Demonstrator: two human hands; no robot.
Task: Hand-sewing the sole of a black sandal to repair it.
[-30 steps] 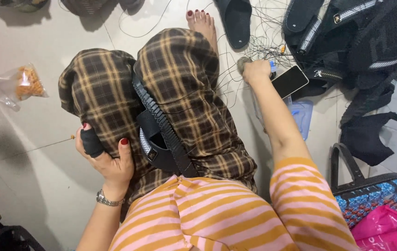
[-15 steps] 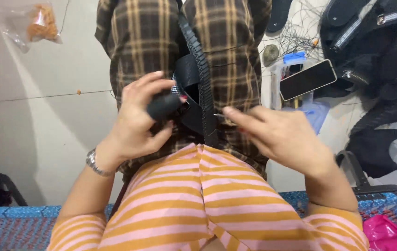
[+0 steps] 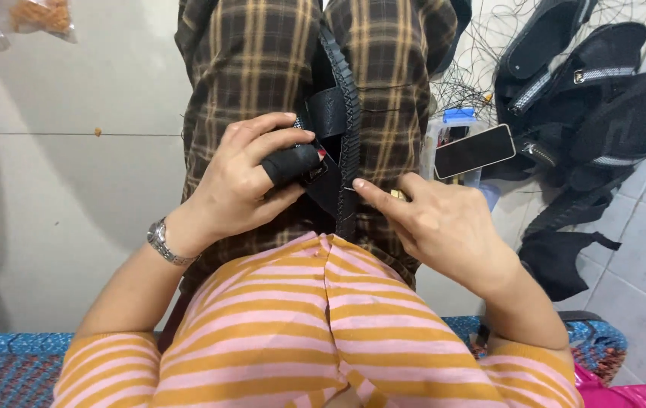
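- A black leather-like strap (image 3: pixel 336 121) with a ribbed, stitched edge is held over the lap, on brown checked trousers (image 3: pixel 247 60) of woven cloth.
- The left hand (image 3: pixel 251 177) is clenched around the strap; its forefinger is covered by a black sleeve-like guard (image 3: pixel 290 162), and a metal wristwatch (image 3: pixel 161 242) is worn on the wrist.
- The right hand (image 3: pixel 432 219) is pinched at the strap's edge; a thin needle seems to be gripped between thumb and forefinger, but it is too small to be sure.
- A dark, flat, rectangular phone (image 3: pixel 474 150) is seen on the pale tiled floor (image 3: pixel 58 189), beside a small clear box with a blue lid (image 3: pixel 457 116) and loose black thread.
- Black bag pieces with zips (image 3: pixel 587 98) are lying at the right.
- A clear plastic packet with orange content (image 3: pixel 32 15) is placed at the upper left.
- Compared with half a second ago, the right hand has been moved closer to the strap, and it now touches the edge.
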